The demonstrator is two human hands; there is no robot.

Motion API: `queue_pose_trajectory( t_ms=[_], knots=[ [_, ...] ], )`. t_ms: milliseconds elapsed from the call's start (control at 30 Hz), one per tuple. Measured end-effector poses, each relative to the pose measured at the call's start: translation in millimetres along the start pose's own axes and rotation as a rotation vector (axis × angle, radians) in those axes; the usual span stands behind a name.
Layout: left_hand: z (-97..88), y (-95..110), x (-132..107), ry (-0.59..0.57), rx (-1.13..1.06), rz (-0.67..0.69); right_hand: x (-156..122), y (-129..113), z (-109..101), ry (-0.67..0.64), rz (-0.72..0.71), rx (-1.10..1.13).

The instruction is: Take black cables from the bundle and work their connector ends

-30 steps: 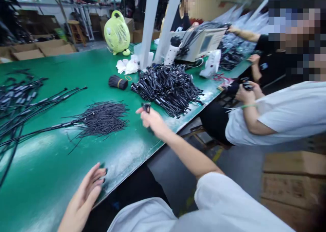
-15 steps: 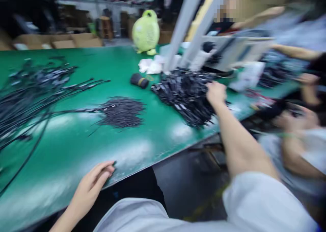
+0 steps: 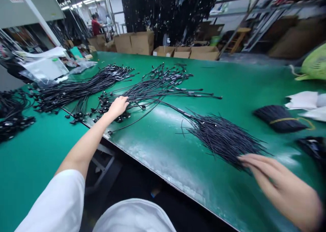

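Note:
My left hand [image 3: 119,106] reaches into a pile of black cables [image 3: 147,91] with small connectors, its fingers curled closed on a cable; the fingertips are partly hidden. On the right, my right hand [image 3: 280,186] is at the near end of a heap of thin black ties [image 3: 224,137]. Its thumb and fingers are pinched together on the tie ends, slightly blurred. One black cable runs from the pile to the heap, with its light-marked end beside the ties.
More black cables [image 3: 86,87] lie at the left. A banded bundle of black strands [image 3: 278,119], white paper [image 3: 303,100] and a green rounded object [image 3: 315,64] are at the right. Cardboard boxes [image 3: 141,43] stand behind the green table [image 3: 163,147], whose near edge runs diagonally.
My view has turned left. My right hand has left the dark pile on the right for the thin ties. My left hand has gone from the table edge to the cable pile.

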State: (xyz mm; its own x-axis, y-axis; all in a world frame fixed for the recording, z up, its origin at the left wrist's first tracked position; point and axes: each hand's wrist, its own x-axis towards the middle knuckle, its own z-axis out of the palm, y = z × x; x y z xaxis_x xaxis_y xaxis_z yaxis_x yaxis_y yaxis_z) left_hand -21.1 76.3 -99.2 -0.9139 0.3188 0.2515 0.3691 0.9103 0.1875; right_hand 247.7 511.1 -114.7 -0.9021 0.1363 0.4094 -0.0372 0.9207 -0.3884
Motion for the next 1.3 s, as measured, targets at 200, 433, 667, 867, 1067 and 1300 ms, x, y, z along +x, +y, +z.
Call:
queue_pose_trajectory(
  t_ms=[200, 433, 667, 867, 1067, 1300],
  knots=[
    [28.6, -31.7, 26.4, -0.005, 0.019, 0.048, 87.3, -77.5, 50.1, -0.327, -0.243, 0.005],
    [41.9, -39.6, 14.8, 0.151, -0.062, 0.086, 207.6, -121.3, 140.6, -0.378, -0.098, -0.318],
    [41.3, -41.6, 13.4, 0.269, -0.187, 0.039, 243.0, -127.7, 109.1, -0.131, -0.070, -0.359],
    [28.3, -45.2, 11.4, 0.423, -0.256, -0.047, 255.9, -138.9, 4.7, 0.295, -0.265, -0.338],
    [0.6, -38.9, -3.0, 0.499, -0.262, 0.000, 209.0, -175.7, -84.8, 0.568, -0.296, -0.166],
    [21.2, 64.4, 5.2, 0.225, -0.414, 0.421, 152.5, -194.9, -116.1, 0.557, -0.385, -0.068]
  ],
)
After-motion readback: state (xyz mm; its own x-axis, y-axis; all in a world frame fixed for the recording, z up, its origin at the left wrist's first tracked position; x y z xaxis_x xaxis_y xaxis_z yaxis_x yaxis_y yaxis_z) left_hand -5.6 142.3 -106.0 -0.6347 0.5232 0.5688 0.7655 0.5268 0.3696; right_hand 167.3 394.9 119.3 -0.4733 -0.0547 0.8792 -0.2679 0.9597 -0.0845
